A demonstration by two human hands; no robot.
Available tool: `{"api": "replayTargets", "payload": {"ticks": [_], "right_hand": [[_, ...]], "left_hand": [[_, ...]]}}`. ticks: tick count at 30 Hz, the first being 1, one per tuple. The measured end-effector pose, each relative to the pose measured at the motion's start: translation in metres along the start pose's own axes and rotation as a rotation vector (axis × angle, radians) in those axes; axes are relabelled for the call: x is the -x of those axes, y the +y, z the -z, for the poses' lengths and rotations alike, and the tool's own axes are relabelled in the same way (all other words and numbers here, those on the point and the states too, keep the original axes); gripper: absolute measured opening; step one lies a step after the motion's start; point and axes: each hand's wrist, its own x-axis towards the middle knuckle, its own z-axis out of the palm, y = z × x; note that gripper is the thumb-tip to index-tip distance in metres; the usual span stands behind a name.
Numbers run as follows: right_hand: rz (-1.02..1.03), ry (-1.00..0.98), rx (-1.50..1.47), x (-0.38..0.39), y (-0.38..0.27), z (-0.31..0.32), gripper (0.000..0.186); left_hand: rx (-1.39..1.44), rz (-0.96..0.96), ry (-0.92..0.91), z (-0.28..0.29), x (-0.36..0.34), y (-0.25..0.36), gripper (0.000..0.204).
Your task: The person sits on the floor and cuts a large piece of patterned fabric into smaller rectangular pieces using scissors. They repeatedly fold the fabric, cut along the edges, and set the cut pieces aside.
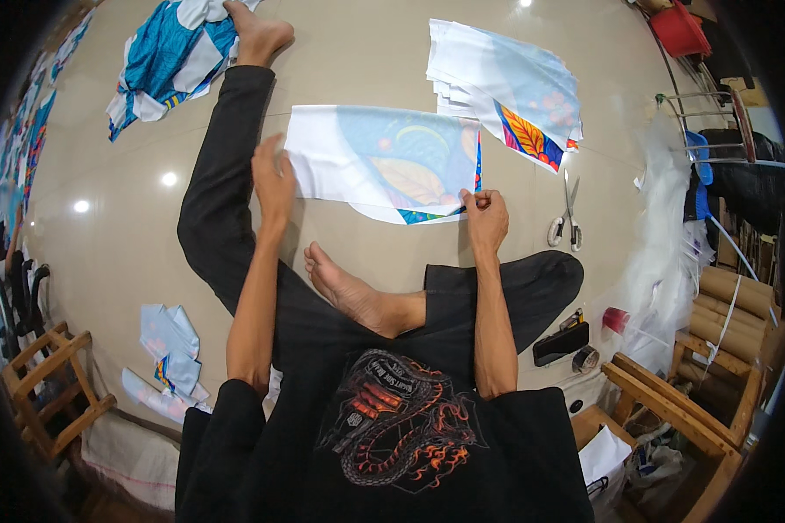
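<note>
Pinching the fabric panel (384, 157), left of the scissors (570, 209), by its near corner with the right hand (488, 224), and holding the left hand (273, 186) loosely open farther left of them, perhaps touching cloth, keep edges flat and even.

Flr: glossy beige tile (113, 253), thin joint lines, w/ small round light reflections (168, 179) L & top. Lower L: wooden frame (83, 424), tilted in view, nr white woven sack (131, 458). R side cluttered: clear plastic sheeting (658, 235) on flr, brown rolls (728, 318) tied w/ white strip, wooden-beam frame (672, 408) below. Upper R: metal-framed seat (744, 131), red plastic tub (679, 30). Edges dark, details unclear.
</note>
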Motion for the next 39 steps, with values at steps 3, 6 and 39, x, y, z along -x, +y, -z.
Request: {"api": "replayTargets", "payload": {"ticks": [3,6,39], "right_hand": [[0.001,-0.058,0.005,0.004,0.007,-0.003,0.024],[0.065,-0.038,-0.031,-0.001,0.007,-0.005,0.022],[-0.042,-0.304,-0.41,-0.015,0.031,0.019,0.044]], "left_hand": [[0.22,0.089,-0.207,0.005,0.052,0.029,0.036],[0.739,0.541,-0.505,0.013,0.097,0.093,0.032],[0.143,0.145,-0.248,-0.015,0.052,0.011,0.052]]}}
